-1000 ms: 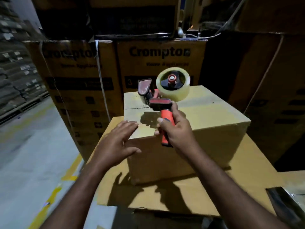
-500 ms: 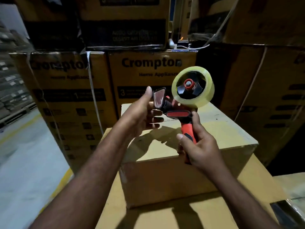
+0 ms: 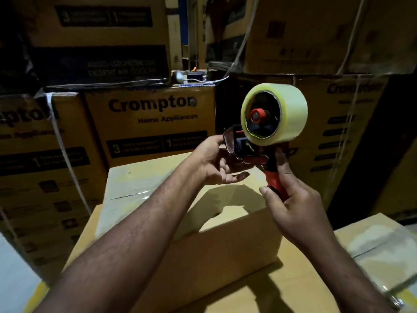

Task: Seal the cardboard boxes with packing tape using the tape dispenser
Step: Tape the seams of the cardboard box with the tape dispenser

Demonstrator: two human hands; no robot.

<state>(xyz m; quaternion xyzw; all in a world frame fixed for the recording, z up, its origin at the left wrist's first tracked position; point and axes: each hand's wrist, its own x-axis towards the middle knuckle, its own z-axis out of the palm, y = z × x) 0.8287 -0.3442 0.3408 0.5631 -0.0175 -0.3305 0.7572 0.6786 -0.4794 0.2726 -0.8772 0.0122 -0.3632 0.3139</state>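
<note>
A plain cardboard box [image 3: 158,213] stands in front of me on a larger flat box [image 3: 300,274], with clear tape shining along its top seam. Above it my right hand [image 3: 291,206] grips the red handle of the tape dispenser [image 3: 255,152], which carries a clear tape roll [image 3: 291,114]. My left hand [image 3: 216,163] is at the dispenser's front end, its thumb and fingers pinching near the dark flap and blade. The dispenser is lifted off the box.
Stacks of printed Crompton cartons [image 3: 149,123] with white straps wall in the back and both sides. A taped box top [image 3: 381,245] shows at the right. A grey floor with a yellow line [image 3: 33,297] lies at the lower left.
My right hand raised the dispenser off the box top and tilted it up to the right. My left hand left the box edge and came up to the dispenser's front end.
</note>
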